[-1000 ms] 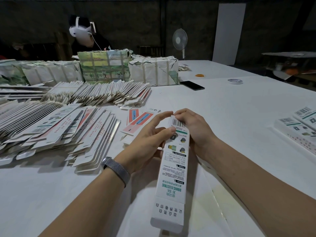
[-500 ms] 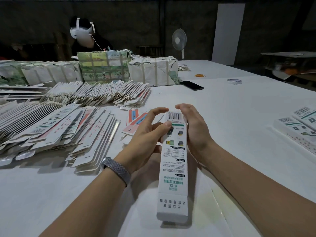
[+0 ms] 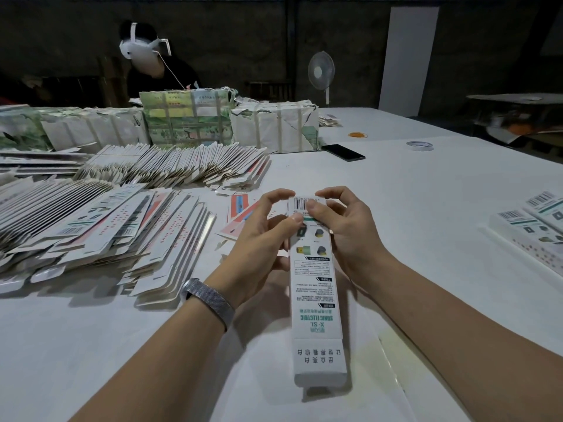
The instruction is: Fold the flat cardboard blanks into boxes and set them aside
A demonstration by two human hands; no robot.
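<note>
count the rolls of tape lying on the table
2. An orange roll lies far back on the table, beyond the black phone; a white roll lies right of it, nearer the edge. Stacks could hide others.

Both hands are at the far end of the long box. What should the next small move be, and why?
Probably press the far-end flap shut: both the left hand and right hand pinch the barcode end of the box, which already looks formed, then set it beside the finished boxes.

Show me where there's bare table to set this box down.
Bare table lies right of the box, between the phone and the finished boxes, and also near the left forearm. The fanned blanks crowd the left.
</note>
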